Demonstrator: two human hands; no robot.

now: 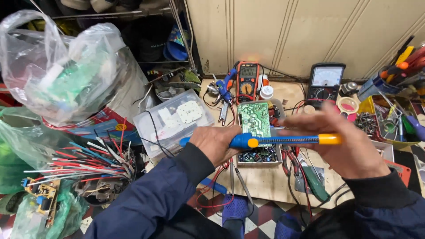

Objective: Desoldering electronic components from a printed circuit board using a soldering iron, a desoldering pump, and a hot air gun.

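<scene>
My left hand [215, 144] grips the blue handle end of a long blue-and-yellow tool [283, 140], which looks like a desoldering pump and is held level above the bench. My right hand [344, 146] holds the same tool near its yellow end. Just behind the tool a green circuit board [253, 117] stands tilted over a small tray of electronic parts [258, 156]. Both sleeves are dark blue.
An orange digital multimeter [247, 79] and a black analog meter [326, 82] stand at the back of the wooden bench [265, 181]. A clear plastic box [175, 119], wire bundle [95, 159] and plastic bags [62, 66] crowd the left. Tool bins [389, 115] fill the right.
</scene>
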